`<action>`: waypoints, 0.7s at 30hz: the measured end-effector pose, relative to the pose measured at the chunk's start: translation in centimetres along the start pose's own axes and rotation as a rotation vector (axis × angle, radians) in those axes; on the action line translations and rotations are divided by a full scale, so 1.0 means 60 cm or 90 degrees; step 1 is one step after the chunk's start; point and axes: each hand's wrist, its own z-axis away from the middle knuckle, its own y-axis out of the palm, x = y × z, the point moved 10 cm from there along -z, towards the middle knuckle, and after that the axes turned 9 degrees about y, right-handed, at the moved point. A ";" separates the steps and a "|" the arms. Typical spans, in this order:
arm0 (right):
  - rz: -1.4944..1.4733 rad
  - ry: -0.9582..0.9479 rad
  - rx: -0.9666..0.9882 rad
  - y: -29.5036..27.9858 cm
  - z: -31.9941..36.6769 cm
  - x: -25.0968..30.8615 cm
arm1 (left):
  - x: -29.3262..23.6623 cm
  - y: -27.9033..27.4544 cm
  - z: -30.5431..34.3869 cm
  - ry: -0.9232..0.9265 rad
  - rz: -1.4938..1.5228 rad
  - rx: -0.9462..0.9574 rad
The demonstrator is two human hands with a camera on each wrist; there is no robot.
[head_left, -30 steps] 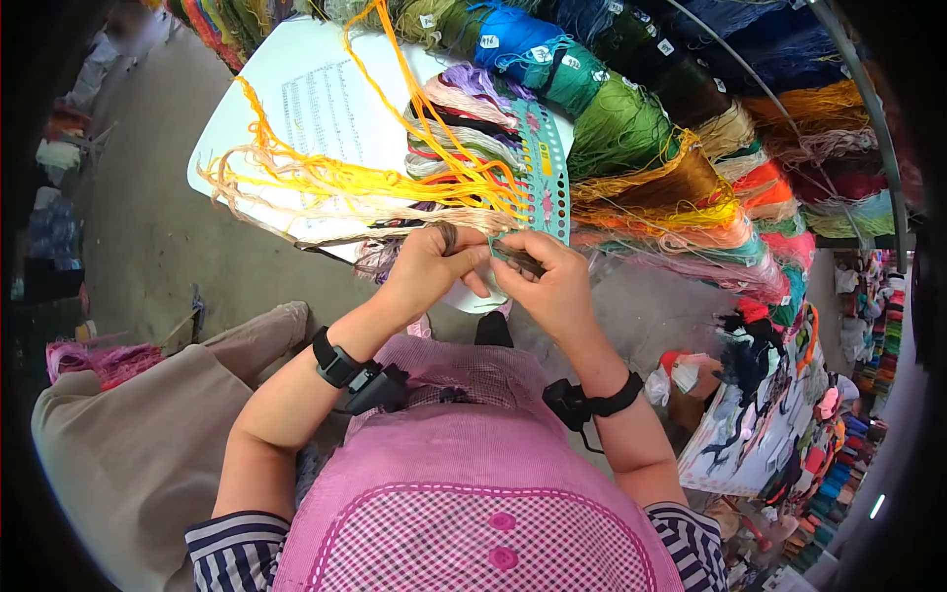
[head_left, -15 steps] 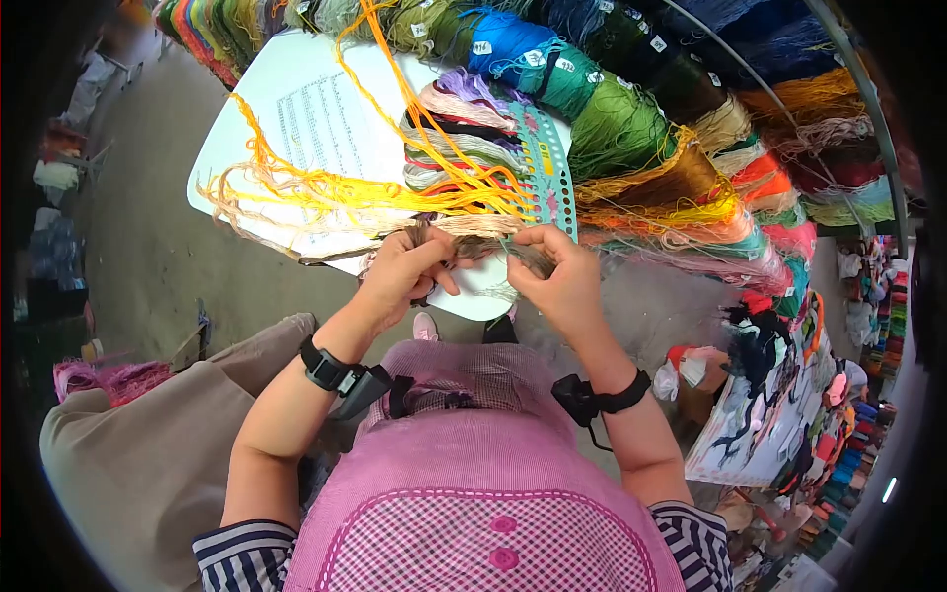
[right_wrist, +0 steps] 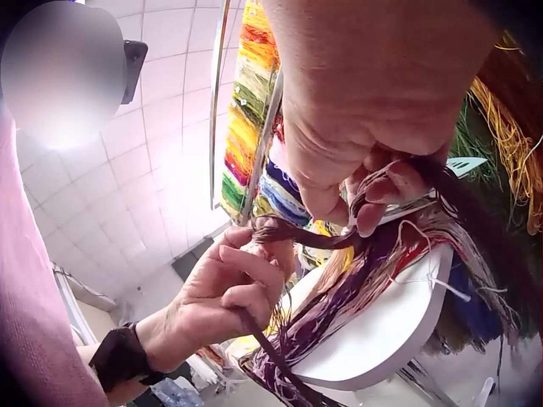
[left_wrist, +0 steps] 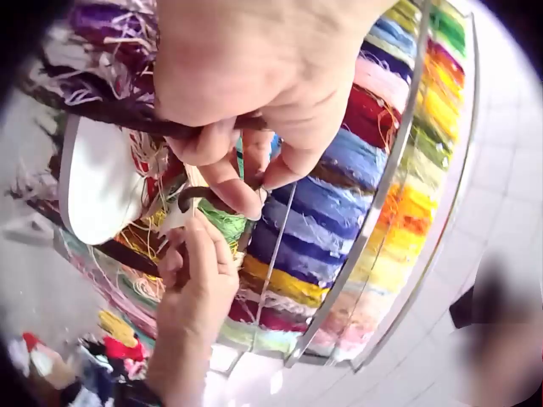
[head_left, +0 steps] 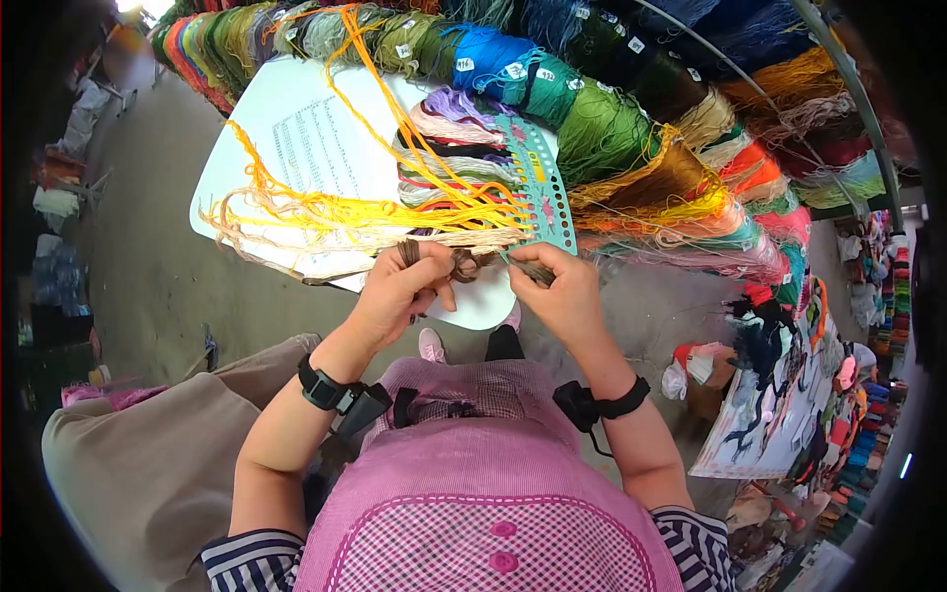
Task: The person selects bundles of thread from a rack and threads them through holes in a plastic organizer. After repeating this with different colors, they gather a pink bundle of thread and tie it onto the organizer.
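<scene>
A skein of brown embroidery thread point(head_left: 466, 264) stretches between both hands, below a board's near corner of strands. My left hand point(head_left: 400, 286) grips one stretch of it, with the thread looped over the fingers. At the holed edge strip, my right hand point(head_left: 564, 296) pinches the other stretch between thumb and fingers. The right wrist view shows the brown thread point(right_wrist: 305, 237) running from hand to hand. The teal strip point(head_left: 552, 222) with punched holes lies along the white board point(head_left: 237, 168). Yellow thread point(head_left: 365, 209) and several other skeins hang from its holes.
Behind the board stands a rack of large thread bundles, among them green point(head_left: 607, 133) and blue point(head_left: 483, 61) ones with number tags. A beige cloth point(head_left: 148, 454) drapes something at the left. Another thread-covered board point(head_left: 735, 444) is at the lower right.
My left hand has moved left and nearer the body, away from the right hand, and more brown thread shows between them. The board sits slightly further left in the head view.
</scene>
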 end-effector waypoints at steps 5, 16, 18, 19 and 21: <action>-0.023 0.013 0.000 -0.003 0.005 0.007 | -0.016 -0.031 0.001 0.031 -0.199 -0.027; 0.018 -0.031 0.009 0.005 0.005 0.012 | -0.012 0.041 0.015 -0.124 0.158 0.071; 0.042 0.024 0.028 0.003 0.005 0.016 | 0.016 0.072 0.016 -0.177 -0.143 0.196; 0.064 0.075 0.048 0.009 0.006 0.013 | 0.036 0.080 0.010 -0.177 -0.137 0.195; 0.075 0.049 0.030 0.010 0.011 0.028 | 0.031 0.087 -0.018 0.011 -0.377 0.208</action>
